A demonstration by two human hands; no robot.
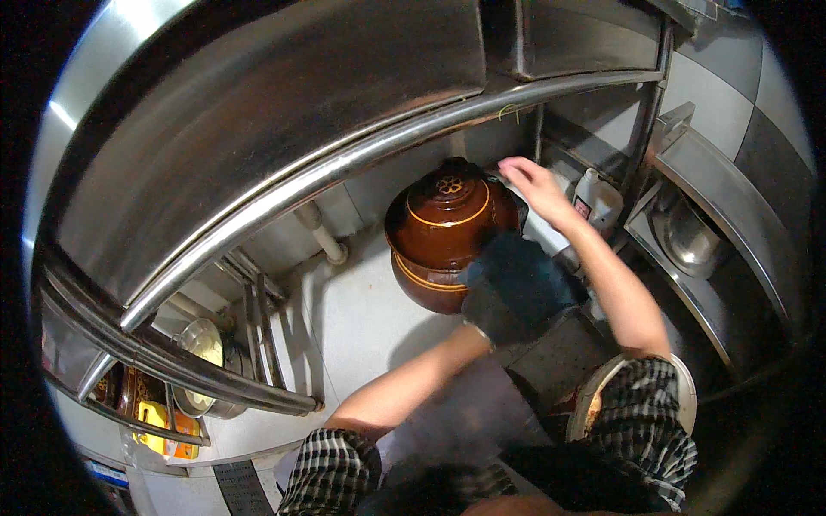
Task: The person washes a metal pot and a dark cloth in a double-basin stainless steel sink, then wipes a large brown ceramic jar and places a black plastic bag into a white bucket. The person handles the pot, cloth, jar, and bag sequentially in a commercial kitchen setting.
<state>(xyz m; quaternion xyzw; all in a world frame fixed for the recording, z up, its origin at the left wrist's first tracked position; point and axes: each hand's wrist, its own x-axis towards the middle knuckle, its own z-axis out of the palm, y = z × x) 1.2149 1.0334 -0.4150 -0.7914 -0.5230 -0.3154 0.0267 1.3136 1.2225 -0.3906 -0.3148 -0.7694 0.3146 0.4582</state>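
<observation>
A dark brown glazed crock (429, 287) with yellow bands stands on the pale tiled floor under a stainless steel counter, capped by a matching brown lid (446, 205) with a flower mark. In front of the crock's right side is my left hand (513, 290), covered by a dark, blurred glove or cloth; its fingers cannot be made out. My right hand (532, 187), bare, is raised just right of the lid, its fingers bent together. Whether it touches anything behind it cannot be told.
A steel rail (361, 161) crosses above the crock. White bottles (586, 190) stand behind my right forearm. At the right, a steel shelf holds a metal bowl (690, 238). Beside my right elbow is a round tub (684, 387). Pots and a yellow container (151, 429) sit lower left.
</observation>
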